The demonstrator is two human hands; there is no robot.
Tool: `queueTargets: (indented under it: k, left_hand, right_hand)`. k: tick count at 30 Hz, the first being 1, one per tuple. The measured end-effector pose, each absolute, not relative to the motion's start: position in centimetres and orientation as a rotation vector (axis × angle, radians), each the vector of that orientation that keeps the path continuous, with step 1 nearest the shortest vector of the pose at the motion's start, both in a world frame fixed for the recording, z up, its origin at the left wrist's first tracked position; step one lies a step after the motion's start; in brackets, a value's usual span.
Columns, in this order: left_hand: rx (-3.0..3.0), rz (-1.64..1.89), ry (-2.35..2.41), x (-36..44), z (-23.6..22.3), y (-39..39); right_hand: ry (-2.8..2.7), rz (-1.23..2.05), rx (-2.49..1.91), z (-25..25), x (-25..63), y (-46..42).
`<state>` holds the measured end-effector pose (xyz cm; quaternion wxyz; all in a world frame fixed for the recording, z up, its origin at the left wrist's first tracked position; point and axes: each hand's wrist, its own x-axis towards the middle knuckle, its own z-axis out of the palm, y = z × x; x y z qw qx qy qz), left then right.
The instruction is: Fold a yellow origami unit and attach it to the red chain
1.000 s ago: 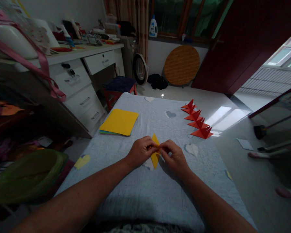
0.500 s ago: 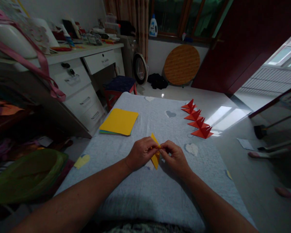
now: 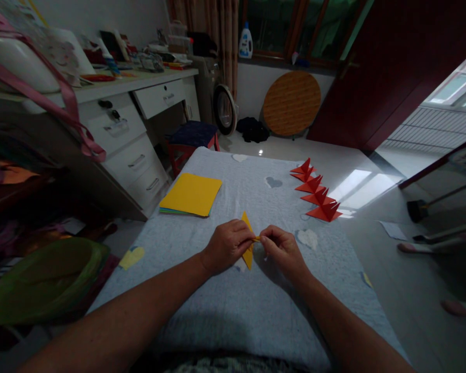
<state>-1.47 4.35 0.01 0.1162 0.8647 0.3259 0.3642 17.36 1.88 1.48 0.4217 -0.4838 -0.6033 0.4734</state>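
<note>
A folded piece of yellow origami paper point(image 3: 248, 257) is held over the middle of the cloth-covered table point(image 3: 233, 305). My left hand point(image 3: 228, 244) pinches its body, hiding part of the folds. With thumb and forefinger, my right hand point(image 3: 282, 250) grips a narrow pointed part sticking out to the right. One wide tip of the paper points away from me, another towards me. Beyond my left hand lies a stack of square paper point(image 3: 192, 195), yellow on top, other colours at its edge. Several red folded paper figures point(image 3: 323, 211) stand in a row at the far right.
A green-lined bin point(image 3: 46, 280) stands on the floor at the left, near a white desk point(image 3: 116, 129) with drawers. Behind the table are a stool point(image 3: 192, 135), a washing machine with its door open, and a round wooden board point(image 3: 292, 103).
My right hand has shifted slightly to the right, and the narrow yellow part now shows between my two hands. My left hand stays nearly in place on the paper.
</note>
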Motion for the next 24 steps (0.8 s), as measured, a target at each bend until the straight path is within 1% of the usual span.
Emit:
queueTargets:
  k: [11,15,20,24]
  left_hand:
    - [2.661,0.939,0.983,-1.5,0.0,4.2]
    - [2.651,0.945,0.980,-1.5,0.1,4.2]
    - [2.479,1.094,0.898,-1.4,0.7,4.2]
    - [2.359,1.122,0.890,-1.4,1.0,4.1]
  right_hand:
    - [-1.437,1.269,-1.245,1.5,17.2,2.0]
    - [-1.409,1.309,-1.249,1.3,17.3,2.1]
    - [-1.260,1.494,-1.175,0.9,17.4,2.4]
    - [-1.136,1.653,-1.090,0.7,17.5,2.4]
